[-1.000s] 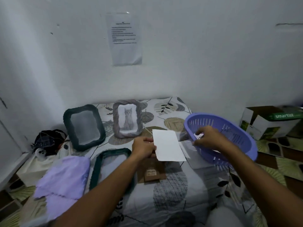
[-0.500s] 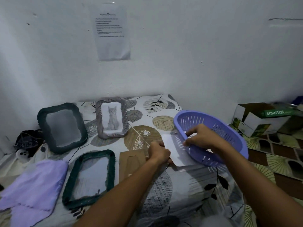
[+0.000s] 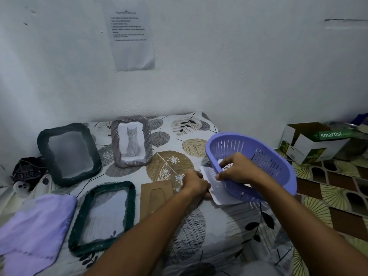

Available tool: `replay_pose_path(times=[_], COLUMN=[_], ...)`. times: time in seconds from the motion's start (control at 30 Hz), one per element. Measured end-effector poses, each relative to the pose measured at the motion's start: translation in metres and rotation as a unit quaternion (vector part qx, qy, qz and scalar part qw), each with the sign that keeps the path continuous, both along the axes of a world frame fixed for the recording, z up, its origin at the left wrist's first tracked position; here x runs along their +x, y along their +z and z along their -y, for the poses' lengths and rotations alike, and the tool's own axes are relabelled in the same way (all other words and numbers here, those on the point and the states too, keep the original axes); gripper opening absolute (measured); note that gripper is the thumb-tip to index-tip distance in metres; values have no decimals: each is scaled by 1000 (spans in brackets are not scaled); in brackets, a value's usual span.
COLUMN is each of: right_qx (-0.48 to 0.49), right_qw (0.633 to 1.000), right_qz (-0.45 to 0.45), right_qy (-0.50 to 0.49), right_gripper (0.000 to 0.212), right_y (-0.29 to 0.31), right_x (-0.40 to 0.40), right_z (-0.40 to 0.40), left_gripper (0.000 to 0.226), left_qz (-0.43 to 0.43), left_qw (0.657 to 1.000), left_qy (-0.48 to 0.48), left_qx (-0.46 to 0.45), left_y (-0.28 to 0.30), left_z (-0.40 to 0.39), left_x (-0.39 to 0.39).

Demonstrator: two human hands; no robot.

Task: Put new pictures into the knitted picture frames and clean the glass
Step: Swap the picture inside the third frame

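A white picture sheet [image 3: 214, 188] is pinched by the left hand [image 3: 196, 185] beneath the tilted purple basket [image 3: 258, 166], whose near rim is gripped by the right hand [image 3: 237, 169]; three knitted frames [image 3: 103, 216] lie left on the bed.

Two bare forearms entered from the lower edge and ended in the left hand [image 3: 196, 184] and the right hand [image 3: 238, 169]. No sleeve, glove, watch, ring or band showed on either arm up to the frame's edge. The fingernails were short and unpainted where visible. A pale, rounded, blurred shape lay at the bottom edge between the arms.
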State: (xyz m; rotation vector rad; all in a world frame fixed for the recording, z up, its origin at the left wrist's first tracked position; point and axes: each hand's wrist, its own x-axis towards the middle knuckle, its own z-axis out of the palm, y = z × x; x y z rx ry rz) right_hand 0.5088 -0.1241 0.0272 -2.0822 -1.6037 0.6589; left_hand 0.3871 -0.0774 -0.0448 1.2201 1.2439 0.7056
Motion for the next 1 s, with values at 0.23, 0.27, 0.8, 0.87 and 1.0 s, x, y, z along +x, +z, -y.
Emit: replay_pose_path(times=[0.23, 0.27, 0.8, 0.87, 1.0], right_qx=[45, 61, -153, -134, -120], right_qw=[990, 989, 968, 968, 968], right_qz=[-106, -82, 92, 103, 83], right_qy=[-79, -109, -174, -185, -203], right_gripper=[12, 11, 38, 36, 33], right_y=[-1, -3, -40, -40, -37], right_x=[28, 39, 89, 90, 91], right_z=[-4, -10, -36, -37, -38], left_gripper=[36, 38, 28, 28, 26], left_qz=[-155, -128, -13, -11, -9], left_qw=[971, 974, 981, 981, 980], left_qy=[-4, -5, -33, -34, -36], left_qx=[182, 186, 192, 193, 195], left_y=[9, 15, 16, 17, 19], left_z=[-20, -20, -11, -9, -8], left_x=[-17, -17, 3, 3, 2])
